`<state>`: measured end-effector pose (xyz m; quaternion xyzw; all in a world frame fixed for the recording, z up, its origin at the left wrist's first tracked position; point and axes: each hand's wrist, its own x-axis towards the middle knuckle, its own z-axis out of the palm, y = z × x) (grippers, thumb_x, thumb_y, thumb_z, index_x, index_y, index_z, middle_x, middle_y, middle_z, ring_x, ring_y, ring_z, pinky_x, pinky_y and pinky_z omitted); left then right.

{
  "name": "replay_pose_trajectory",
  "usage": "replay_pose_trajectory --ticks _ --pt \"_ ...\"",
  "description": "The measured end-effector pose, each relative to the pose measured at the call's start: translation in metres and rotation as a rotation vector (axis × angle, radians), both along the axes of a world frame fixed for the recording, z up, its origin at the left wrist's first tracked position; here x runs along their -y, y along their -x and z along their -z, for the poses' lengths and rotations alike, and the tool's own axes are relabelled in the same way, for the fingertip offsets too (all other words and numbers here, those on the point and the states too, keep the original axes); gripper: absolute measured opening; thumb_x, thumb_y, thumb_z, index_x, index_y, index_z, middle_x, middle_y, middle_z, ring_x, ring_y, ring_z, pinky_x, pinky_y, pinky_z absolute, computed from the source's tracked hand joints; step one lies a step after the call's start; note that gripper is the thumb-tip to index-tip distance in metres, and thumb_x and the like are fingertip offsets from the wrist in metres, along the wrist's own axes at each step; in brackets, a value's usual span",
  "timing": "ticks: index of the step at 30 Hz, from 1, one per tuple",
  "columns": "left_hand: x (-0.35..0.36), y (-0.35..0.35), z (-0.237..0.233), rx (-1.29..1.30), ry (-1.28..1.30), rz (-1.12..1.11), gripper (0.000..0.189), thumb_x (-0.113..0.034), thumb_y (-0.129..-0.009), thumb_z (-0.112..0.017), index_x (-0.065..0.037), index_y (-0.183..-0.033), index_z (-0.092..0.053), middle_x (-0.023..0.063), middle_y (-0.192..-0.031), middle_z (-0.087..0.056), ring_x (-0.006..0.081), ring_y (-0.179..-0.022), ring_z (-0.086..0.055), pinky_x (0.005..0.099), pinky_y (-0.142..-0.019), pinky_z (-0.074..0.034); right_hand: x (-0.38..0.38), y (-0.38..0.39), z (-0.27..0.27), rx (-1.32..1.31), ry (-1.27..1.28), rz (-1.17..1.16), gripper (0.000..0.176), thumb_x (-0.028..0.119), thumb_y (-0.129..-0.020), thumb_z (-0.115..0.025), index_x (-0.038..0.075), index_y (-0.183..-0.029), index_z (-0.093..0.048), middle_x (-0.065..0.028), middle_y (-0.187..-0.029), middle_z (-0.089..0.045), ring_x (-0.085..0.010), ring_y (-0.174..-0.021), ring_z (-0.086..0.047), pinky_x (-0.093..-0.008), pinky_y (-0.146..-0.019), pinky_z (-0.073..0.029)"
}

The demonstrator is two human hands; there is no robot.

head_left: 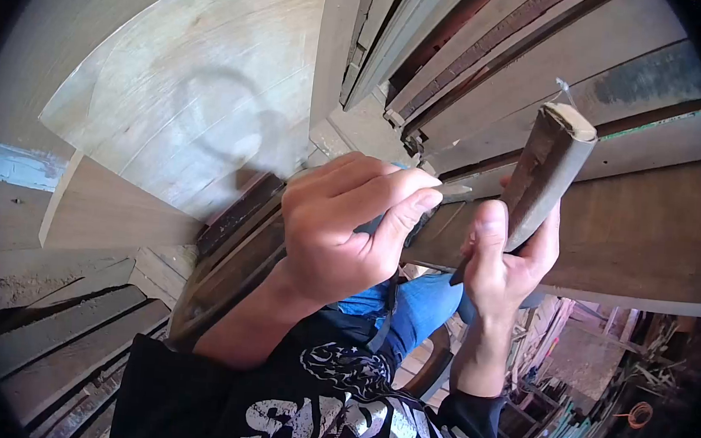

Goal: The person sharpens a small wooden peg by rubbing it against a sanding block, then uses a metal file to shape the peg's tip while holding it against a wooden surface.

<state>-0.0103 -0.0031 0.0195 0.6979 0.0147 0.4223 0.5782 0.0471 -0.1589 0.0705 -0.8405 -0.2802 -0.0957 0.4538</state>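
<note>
My right hand point(500, 260) grips a sanding block point(546, 164), a piece of wood that looks wrapped in worn brown and grey sandpaper. The block stands tilted, its bare wood end facing up, with a pale wisp at the top. To the left, my left hand point(350, 219) is closed, thumb and forefinger pinched together. Anything inside that pinch is too small or hidden to make out. A thin pale tip shows just beyond the fingertips. The two hands are apart, in front of my body.
A pale curved wooden panel point(188, 83) lies at upper left, with a ring-shaped shadow on it. Several boards point(536, 52) run across the upper right. Below them is a broad brown plank point(646, 234). Scrap wood and a coil point(638, 415) are at lower right.
</note>
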Motion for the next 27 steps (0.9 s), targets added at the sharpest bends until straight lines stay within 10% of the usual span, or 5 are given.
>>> replay_pose_trajectory --ticks 5,11,16,17,27 --pt "-0.004 -0.001 0.002 0.033 -0.018 0.002 0.012 0.006 -0.079 -0.073 0.001 -0.090 -0.074 0.0076 -0.072 -0.067 0.0140 -0.059 -0.061 0.0255 -0.052 -0.044 -0.006 0.015 -0.011 -0.173 -0.077 -0.048 0.033 0.013 -0.090 -0.070 -0.011 -0.109 -0.056 -0.0034 -0.063 -0.055 -0.0066 -0.046 -0.050 -0.0208 -0.040 -0.035" --pt "-0.003 0.001 0.002 -0.038 0.097 -0.019 0.016 0.001 -0.073 -0.081 -0.003 -0.086 -0.073 0.0075 -0.075 -0.069 0.0242 -0.063 -0.065 0.0329 -0.057 -0.049 -0.008 0.019 -0.011 -0.190 -0.037 -0.218 0.061 0.007 -0.066 -0.082 -0.010 -0.121 -0.063 -0.0235 -0.116 -0.070 -0.0306 -0.110 -0.069 -0.0375 -0.099 -0.051" --pt "-0.005 -0.002 0.005 -0.029 0.070 -0.034 0.014 -0.001 -0.078 -0.079 -0.003 -0.089 -0.072 0.0085 -0.073 -0.067 0.0252 -0.063 -0.065 0.0339 -0.056 -0.049 -0.007 0.012 -0.005 -0.050 0.078 -0.252 0.066 0.020 -0.068 -0.083 -0.011 -0.123 -0.063 -0.0229 -0.107 -0.073 -0.0221 -0.080 -0.076 -0.0249 -0.070 -0.058" --pt "-0.005 -0.002 0.005 -0.028 0.078 -0.031 0.013 -0.002 -0.078 -0.079 -0.003 -0.090 -0.072 0.0084 -0.073 -0.067 0.0252 -0.063 -0.065 0.0340 -0.056 -0.049 0.000 0.007 -0.002 0.061 0.163 -0.448 0.087 0.001 -0.069 -0.082 -0.005 -0.144 -0.039 -0.0277 -0.136 -0.057 -0.0136 -0.086 -0.066 -0.0278 -0.080 -0.052" --pt "-0.004 -0.004 0.007 -0.052 0.052 -0.048 0.011 -0.003 -0.080 -0.078 -0.004 -0.090 -0.072 0.0080 -0.073 -0.067 0.0242 -0.062 -0.064 0.0335 -0.055 -0.049 -0.006 0.009 -0.003 -0.004 0.147 -0.408 0.082 0.008 -0.067 -0.085 -0.005 -0.138 -0.045 -0.0316 -0.135 -0.056 -0.0348 -0.125 -0.058 -0.0408 -0.104 -0.044"
